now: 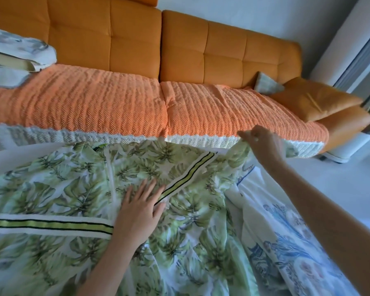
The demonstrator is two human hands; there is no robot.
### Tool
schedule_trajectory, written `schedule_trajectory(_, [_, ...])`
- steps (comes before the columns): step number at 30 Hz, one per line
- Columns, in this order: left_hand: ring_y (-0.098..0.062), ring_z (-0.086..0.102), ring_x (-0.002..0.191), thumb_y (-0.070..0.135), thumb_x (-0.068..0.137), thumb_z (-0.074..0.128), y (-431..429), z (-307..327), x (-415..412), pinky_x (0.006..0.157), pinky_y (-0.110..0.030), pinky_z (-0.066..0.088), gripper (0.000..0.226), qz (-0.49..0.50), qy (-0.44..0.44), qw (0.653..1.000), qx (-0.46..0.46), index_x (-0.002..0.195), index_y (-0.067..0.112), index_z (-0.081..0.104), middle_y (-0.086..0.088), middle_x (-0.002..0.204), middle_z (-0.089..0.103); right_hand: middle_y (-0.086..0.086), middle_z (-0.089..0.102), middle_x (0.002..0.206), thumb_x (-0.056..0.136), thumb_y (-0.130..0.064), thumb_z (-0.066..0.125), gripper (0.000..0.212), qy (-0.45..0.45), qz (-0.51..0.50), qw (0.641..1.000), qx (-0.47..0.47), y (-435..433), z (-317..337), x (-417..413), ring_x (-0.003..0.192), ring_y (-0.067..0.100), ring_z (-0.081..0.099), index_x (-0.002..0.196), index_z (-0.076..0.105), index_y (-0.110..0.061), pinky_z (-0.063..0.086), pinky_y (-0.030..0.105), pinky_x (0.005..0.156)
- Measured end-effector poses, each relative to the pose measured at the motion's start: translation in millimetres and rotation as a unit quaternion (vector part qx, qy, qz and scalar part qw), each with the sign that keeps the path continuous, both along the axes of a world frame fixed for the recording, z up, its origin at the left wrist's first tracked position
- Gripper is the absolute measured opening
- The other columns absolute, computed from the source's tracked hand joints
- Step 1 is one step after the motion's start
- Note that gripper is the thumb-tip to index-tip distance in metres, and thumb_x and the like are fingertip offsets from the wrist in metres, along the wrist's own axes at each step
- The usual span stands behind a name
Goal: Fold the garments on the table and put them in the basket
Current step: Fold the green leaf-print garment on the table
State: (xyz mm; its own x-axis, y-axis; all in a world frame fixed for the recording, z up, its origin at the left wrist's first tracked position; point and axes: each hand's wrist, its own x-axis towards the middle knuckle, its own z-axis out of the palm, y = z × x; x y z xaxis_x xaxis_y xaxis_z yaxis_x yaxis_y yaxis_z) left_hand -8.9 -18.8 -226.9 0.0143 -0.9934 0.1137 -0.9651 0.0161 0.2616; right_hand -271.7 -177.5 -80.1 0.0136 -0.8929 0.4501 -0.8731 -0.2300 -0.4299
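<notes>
Now the green leafy garment (73,189) lies spread over the white bench (6,161). The left hand (139,208) lies flat on its middle, fingers straight. The right hand (263,142) pinches its far right corner, near the orange sofa (115,99). A blue flowery garment (286,231) lies on the right.

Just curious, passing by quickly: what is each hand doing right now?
Left hand: open, pressing flat on the leaf-print garment.
Right hand: closed, pinching that garment's far corner.
</notes>
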Motion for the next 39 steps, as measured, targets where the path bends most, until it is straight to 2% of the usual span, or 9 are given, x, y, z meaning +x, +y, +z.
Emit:
schedule_trajectory(2, [-0.008, -0.02, 0.139, 0.065, 0.067, -0.036, 1, 2, -1, 0.116, -0.039, -0.011, 0.079, 0.0, 0.0, 1.0, 0.009, 0.139, 0.039, -0.018, 0.015, 0.148, -0.022, 0.017, 0.06, 0.118, 0.094, -0.053, 0.034, 0.057, -0.033, 0.006, 0.982, 0.188, -14, -14, -17, 0.104, 0.029, 0.058, 0.124, 0.051, -0.007, 0.046, 0.034, 0.083])
schedule_trajectory(4, [-0.009, -0.021, 0.14, 0.064, 0.065, -0.038, 2, 2, 0, 0.117, -0.039, -0.01, 0.077, -0.001, -0.004, 1.0, 0.015, 0.137, 0.04, -0.022, 0.015, 0.148, -0.024, 0.018, 0.045, 0.139, 0.101, -0.027, 0.036, 0.044, -0.113, -0.016, 0.972, 0.204, -25, -24, -41, 0.123, 0.031, 0.047, 0.141, 0.036, -0.009, 0.041, 0.033, 0.086])
schedule_trajectory(8, [-0.01, -0.021, 0.14, 0.065, 0.07, -0.03, 2, 2, -1, 0.116, -0.038, -0.011, 0.073, 0.004, -0.002, 1.0, 0.018, 0.138, 0.042, -0.019, 0.015, 0.149, -0.023, 0.019, 0.047, 0.134, 0.091, 0.0, 0.047, 0.055, -0.041, -0.057, 0.953, 0.294, -20, -46, -89, 0.101, 0.033, 0.055, 0.143, 0.033, -0.011, 0.047, 0.039, 0.075])
schedule_trajectory(14, [-0.011, -0.015, 0.142, 0.065, 0.077, -0.017, 1, 0, 1, 0.115, -0.038, -0.012, 0.069, 0.005, 0.005, 1.0, 0.013, 0.142, 0.043, -0.009, 0.013, 0.154, -0.014, 0.005, 0.044, 0.139, 0.089, -0.01, 0.056, 0.041, 0.043, -0.059, 0.958, 0.278, -8, -73, -107, 0.131, 0.026, 0.035, 0.13, 0.052, -0.013, 0.022, 0.037, 0.11])
schedule_trajectory(18, [-0.01, -0.018, 0.141, 0.066, 0.074, -0.02, 0, 1, 3, 0.115, -0.037, -0.013, 0.07, 0.006, -0.009, 1.0, 0.021, 0.14, 0.043, -0.015, 0.013, 0.152, -0.018, 0.008, 0.062, 0.083, 0.093, -0.022, 0.055, 0.02, 0.002, -0.046, 0.982, 0.181, -8, -42, -107, 0.074, 0.014, 0.058, 0.076, 0.066, -0.019, 0.038, 0.034, 0.081])
schedule_trajectory(23, [-0.001, -0.007, 0.142, 0.076, 0.083, 0.007, -3, 12, 9, 0.116, -0.036, -0.009, 0.07, -0.01, 0.128, 0.99, 0.056, 0.144, 0.044, 0.018, 0.018, 0.154, 0.002, 0.015, 0.07, 0.074, 0.09, -0.034, 0.055, 0.046, -0.153, -0.082, 0.918, 0.357, -18, 30, -148, 0.05, 0.02, 0.066, 0.106, 0.063, 0.009, 0.055, 0.029, 0.048])
schedule_trajectory(27, [-0.013, 0.019, 0.143, 0.039, 0.097, 0.038, -5, 34, 8, 0.117, -0.048, 0.003, 0.045, 0.016, 0.054, 0.998, -0.003, 0.142, 0.034, 0.037, 0.01, 0.151, 0.03, 0.02, 0.047, 0.137, 0.096, -0.038, 0.046, 0.054, 0.032, -0.177, 0.929, 0.324, -25, 22, -170, 0.124, 0.03, 0.047, 0.131, 0.047, 0.003, 0.034, 0.035, 0.106])
schedule_trajectory(33, [0.0, 0.031, 0.132, 0.034, 0.096, 0.043, 20, 51, -47, 0.113, -0.027, 0.008, 0.038, -0.108, 0.129, 0.985, -0.037, 0.133, 0.035, 0.045, 0.019, 0.141, 0.036, 0.008, 0.062, 0.12, 0.094, -0.03, 0.053, 0.033, 0.043, 0.028, 0.968, 0.244, 6, -13, -116, 0.111, 0.024, 0.058, 0.118, 0.063, -0.01, 0.038, 0.029, 0.092])
schedule_trajectory(39, [-0.004, 0.038, 0.129, 0.051, 0.092, 0.031, 49, 43, -113, 0.113, -0.028, 0.024, 0.044, -0.195, 0.118, 0.972, 0.061, 0.131, 0.039, 0.048, 0.021, 0.135, 0.04, 0.004, 0.057, 0.13, 0.088, -0.044, 0.055, 0.045, 0.086, 0.116, 0.955, 0.257, -22, -37, -34, 0.126, 0.025, 0.044, 0.12, 0.062, -0.012, 0.021, 0.043, 0.111])
